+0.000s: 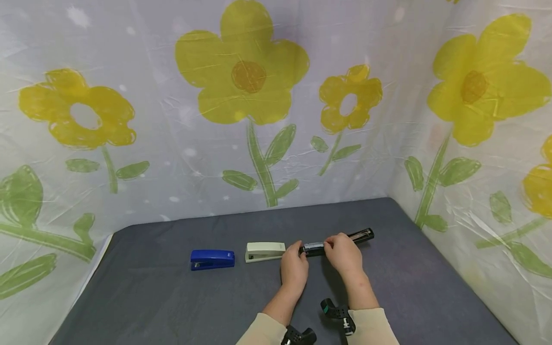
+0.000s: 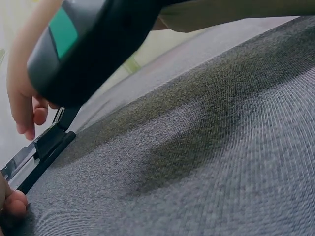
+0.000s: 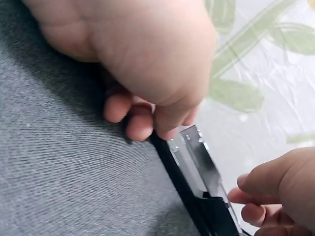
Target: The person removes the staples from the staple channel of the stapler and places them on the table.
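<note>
A black stapler (image 1: 314,249) lies opened out, its top arm (image 1: 361,235) swung back to the right and its silver magazine showing. My left hand (image 1: 294,270) grips the stapler's front end between thumb and fingers, seen also at the top of the right wrist view. Farther along the same stapler, my right hand (image 1: 345,254) has its thumb and fingertips drawn together right at the magazine's edge, beside the hinge. In the right wrist view the metal rail (image 3: 199,157) runs between the two hands. My right hand (image 2: 24,103) hangs over the stapler in the left wrist view.
Left of my hands a cream stapler (image 1: 264,250) sits close by, and a blue stapler (image 1: 212,259) stands beyond it. All rest on the dark grey cloth-covered table (image 1: 164,297). A flower-printed curtain (image 1: 181,158) hangs behind the table and along its right side.
</note>
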The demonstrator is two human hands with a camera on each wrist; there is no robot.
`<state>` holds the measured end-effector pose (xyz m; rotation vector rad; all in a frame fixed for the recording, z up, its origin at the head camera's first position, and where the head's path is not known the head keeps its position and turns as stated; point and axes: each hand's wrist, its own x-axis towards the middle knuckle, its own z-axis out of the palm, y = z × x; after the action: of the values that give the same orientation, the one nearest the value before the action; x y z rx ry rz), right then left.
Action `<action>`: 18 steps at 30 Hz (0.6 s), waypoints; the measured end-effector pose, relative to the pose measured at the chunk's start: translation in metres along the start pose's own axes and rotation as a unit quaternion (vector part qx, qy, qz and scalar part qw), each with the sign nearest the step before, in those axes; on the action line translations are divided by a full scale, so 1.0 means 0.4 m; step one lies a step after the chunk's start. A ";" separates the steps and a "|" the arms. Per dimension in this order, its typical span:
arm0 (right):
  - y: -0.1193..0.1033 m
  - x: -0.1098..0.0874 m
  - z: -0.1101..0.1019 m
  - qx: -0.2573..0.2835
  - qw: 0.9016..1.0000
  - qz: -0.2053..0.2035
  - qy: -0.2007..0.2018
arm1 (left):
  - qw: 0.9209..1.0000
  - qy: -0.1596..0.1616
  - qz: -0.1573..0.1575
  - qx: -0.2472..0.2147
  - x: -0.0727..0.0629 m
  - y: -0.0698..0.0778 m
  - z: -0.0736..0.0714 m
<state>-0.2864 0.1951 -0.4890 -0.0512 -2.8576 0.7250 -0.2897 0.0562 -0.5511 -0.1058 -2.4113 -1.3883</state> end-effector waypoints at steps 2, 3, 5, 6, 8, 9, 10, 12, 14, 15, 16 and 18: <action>0.000 -0.002 0.004 -0.003 1.000 0.006 -0.003 | 1.000 -0.002 -0.003 -0.001 -0.001 0.000 0.000; 0.000 -0.002 0.006 -0.004 1.000 0.008 -0.005 | 1.000 -0.002 -0.004 0.000 0.000 0.000 0.001; -0.001 -0.001 0.007 -0.005 1.000 0.011 -0.005 | 1.000 -0.001 -0.005 -0.001 0.002 0.002 0.001; 0.000 -0.001 0.009 -0.004 1.000 0.012 -0.006 | 1.000 -0.001 -0.006 -0.002 0.003 0.003 0.001; 0.002 0.001 0.011 0.004 1.000 0.015 -0.005 | 1.000 0.000 -0.006 -0.001 0.004 0.003 0.002; 0.003 0.002 0.012 0.008 1.000 0.016 -0.005 | 1.000 0.001 -0.006 -0.001 0.005 0.003 0.003; 0.004 0.003 0.013 0.013 1.000 0.016 -0.004 | 1.000 0.002 -0.005 -0.002 0.005 0.003 0.003; 0.007 0.004 0.014 0.024 1.000 0.019 -0.004 | 1.000 0.006 -0.001 0.000 0.005 0.002 0.004; 0.007 0.006 0.014 0.033 0.999 0.022 -0.004 | 1.000 0.007 0.000 -0.001 0.005 0.002 0.003; 0.008 0.007 0.015 0.037 0.999 0.023 -0.004 | 1.000 0.008 0.000 0.000 0.005 0.002 0.003; 0.007 0.008 0.015 0.041 0.999 0.024 -0.003 | 1.000 0.008 0.000 0.001 0.004 0.001 0.003; 0.007 0.009 0.018 0.049 0.998 0.029 0.000 | 1.000 0.005 -0.003 0.001 0.003 0.001 0.002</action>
<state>-0.2916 0.1944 -0.4959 -0.1196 -2.8268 0.8767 -0.2909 0.0568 -0.5508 -0.0903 -2.4068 -1.3854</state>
